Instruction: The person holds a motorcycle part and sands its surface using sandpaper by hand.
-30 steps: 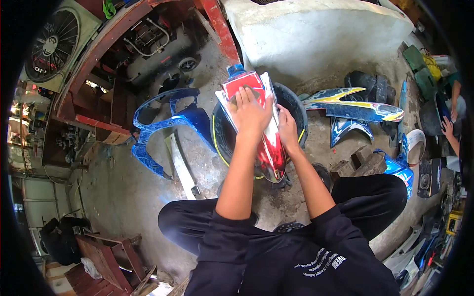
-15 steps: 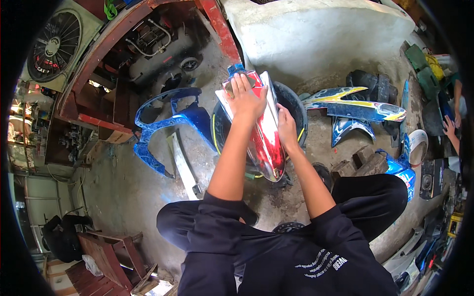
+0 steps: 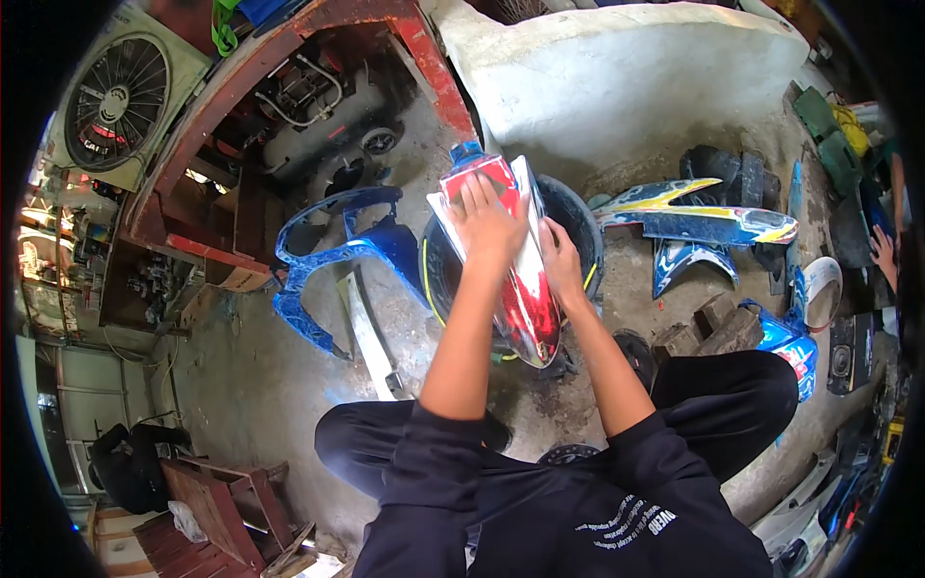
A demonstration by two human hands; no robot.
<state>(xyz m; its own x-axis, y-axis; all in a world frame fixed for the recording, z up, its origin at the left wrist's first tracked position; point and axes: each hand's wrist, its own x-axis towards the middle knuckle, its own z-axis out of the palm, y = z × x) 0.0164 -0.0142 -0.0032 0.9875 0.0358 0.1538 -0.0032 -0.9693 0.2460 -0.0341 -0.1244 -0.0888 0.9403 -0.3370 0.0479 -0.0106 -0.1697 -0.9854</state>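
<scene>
1. Here's the left hand (image 3: 489, 223), flat on the panel (image 3: 532, 294), fingers stretched out and nearly together, over what seems a dark pad.
2. Right hand (image 3: 564, 262) braces the panel's 3 o'clock edge; its far side is hidden, so I can't tell whether it pinches.
3. The panel lies over the black tub (image 3: 581, 217), blunt end at 11, tip at 6. Looks part-worked: pale areas show, plenty of red remains, finish unclear.
4. Further out, nobody's touching the blue frame (image 3: 390, 250) at 9, white strip (image 3: 369, 332) at 8, or yellow-and-blue piece (image 3: 718, 223) at 2; whether they're done, can't say!
</scene>
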